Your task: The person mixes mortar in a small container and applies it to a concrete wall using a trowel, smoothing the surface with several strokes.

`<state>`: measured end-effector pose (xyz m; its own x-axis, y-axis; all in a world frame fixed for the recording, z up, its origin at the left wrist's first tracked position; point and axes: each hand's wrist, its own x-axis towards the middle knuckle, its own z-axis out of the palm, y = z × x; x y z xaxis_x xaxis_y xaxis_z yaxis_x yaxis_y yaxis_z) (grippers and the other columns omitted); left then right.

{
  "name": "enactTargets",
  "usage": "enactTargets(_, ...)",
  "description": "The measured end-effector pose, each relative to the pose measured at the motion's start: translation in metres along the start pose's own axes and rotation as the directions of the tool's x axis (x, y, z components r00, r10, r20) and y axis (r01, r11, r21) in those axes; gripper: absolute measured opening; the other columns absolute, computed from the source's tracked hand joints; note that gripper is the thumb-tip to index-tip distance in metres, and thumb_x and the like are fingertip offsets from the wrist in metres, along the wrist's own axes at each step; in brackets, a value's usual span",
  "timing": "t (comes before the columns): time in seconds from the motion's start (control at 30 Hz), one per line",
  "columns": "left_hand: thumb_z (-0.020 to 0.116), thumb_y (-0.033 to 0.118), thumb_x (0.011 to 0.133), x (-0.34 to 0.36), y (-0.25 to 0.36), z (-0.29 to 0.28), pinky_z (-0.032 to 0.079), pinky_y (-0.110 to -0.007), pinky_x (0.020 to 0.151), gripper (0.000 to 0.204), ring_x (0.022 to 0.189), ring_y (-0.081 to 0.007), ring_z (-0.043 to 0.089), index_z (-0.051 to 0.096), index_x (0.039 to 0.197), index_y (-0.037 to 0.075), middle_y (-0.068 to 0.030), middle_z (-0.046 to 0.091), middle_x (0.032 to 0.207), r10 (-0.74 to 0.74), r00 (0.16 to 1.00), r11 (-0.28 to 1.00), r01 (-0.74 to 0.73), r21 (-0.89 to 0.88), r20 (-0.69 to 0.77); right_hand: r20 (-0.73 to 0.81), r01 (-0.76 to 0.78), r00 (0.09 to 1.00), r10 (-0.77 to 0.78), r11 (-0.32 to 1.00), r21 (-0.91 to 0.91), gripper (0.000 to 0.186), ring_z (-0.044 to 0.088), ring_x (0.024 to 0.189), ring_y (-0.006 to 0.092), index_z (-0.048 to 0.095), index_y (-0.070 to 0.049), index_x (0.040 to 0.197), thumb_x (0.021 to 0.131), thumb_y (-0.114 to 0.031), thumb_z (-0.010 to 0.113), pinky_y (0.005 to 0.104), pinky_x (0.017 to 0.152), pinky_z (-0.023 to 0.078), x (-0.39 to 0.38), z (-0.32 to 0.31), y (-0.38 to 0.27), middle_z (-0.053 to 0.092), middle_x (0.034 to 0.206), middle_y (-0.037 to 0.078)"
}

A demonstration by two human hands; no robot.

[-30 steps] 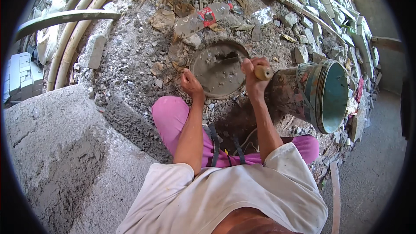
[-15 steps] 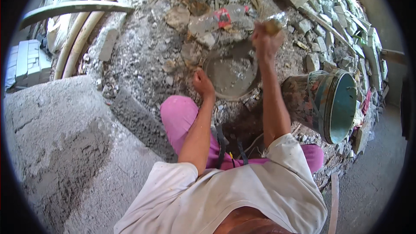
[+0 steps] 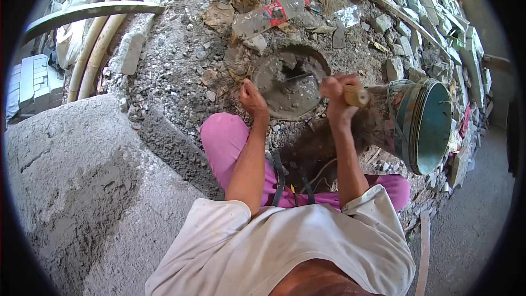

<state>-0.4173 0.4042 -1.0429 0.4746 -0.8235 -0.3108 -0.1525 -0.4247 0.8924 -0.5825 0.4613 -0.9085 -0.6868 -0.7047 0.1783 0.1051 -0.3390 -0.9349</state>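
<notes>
A round pan of wet grey mortar (image 3: 279,96) rests on the rubble before me. My right hand (image 3: 337,96) grips the wooden handle (image 3: 356,96) of a trowel at the pan's right side, its thin blade (image 3: 296,78) dipped in the mortar. Beside the pan's left rim, my left hand (image 3: 251,98) has curled fingers; whatever they may hold is hidden. A dented, paint-stained bucket (image 3: 416,123) lies on its side to the right.
A plastic bottle (image 3: 252,22) lies beyond the pan. Long pale pipes (image 3: 94,49), a curved strip (image 3: 98,10) and stacked white blocks (image 3: 35,87) are at left, above a rough concrete slab (image 3: 66,175). Broken stones and boards (image 3: 405,22) line the right.
My right hand rose with the trowel half a second ago and has come back down, the blade now in the mortar again. My left hand stays beside the pan.
</notes>
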Motion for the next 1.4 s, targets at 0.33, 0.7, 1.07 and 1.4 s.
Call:
enactTargets(0.33,0.050,0.044,0.098,0.006,-0.008,0.021,0.036,-0.038,0.064,0.048,0.068,-0.0198,0.042,0.057,0.080,0.000,-0.0067,0.049,0.070,0.072,0.997,0.997,-0.072,-0.004,-0.014,-0.053,-0.146,0.989,0.136,0.937,-0.319,0.013,0.055,0.053,0.0112,0.058,-0.005,0.086,0.080,-0.006,0.069,0.0273,0.044,0.043,0.079,0.018,0.057,0.061,0.071,0.004)
enactTargets(0.7,0.045,0.051,0.097,-0.003,0.005,0.007,0.038,-0.045,0.062,0.053,0.063,-0.0329,0.049,0.057,0.078,0.003,-0.0158,0.054,0.067,0.077,0.995,0.995,-0.073,0.065,-0.061,-0.097,-0.158,0.986,0.138,0.955,-0.251,0.011,0.063,0.076,0.0182,0.058,-0.003,0.092,0.085,-0.006,0.067,0.0305,0.062,0.054,0.006,-0.027,0.111,0.062,0.086,0.006)
enactTargets(1.07,0.042,0.057,0.096,-0.008,0.003,0.001,0.040,-0.047,0.062,0.056,0.067,-0.0373,0.058,0.057,0.083,0.004,-0.0168,0.057,0.070,-0.049,0.999,0.995,0.047,0.094,0.022,0.135,0.082,0.989,-0.055,0.976,-0.203,0.009,0.058,0.061,0.0101,0.058,-0.011,0.077,0.084,-0.012,0.063,0.0275,0.054,0.051,0.067,-0.069,0.030,0.059,0.071,0.003)
enactTargets(1.4,0.047,0.054,0.095,-0.002,-0.010,0.000,0.042,-0.042,0.067,0.054,0.073,-0.0295,0.059,0.060,0.083,0.003,-0.0186,0.061,0.077,-0.049,0.998,0.994,0.053,0.092,-0.040,-0.015,-0.078,0.997,0.076,0.965,-0.252,0.018,0.054,0.051,0.0098,0.058,-0.010,0.075,0.085,-0.022,0.067,0.0255,0.046,0.046,0.104,0.040,0.051,0.057,0.061,0.000)
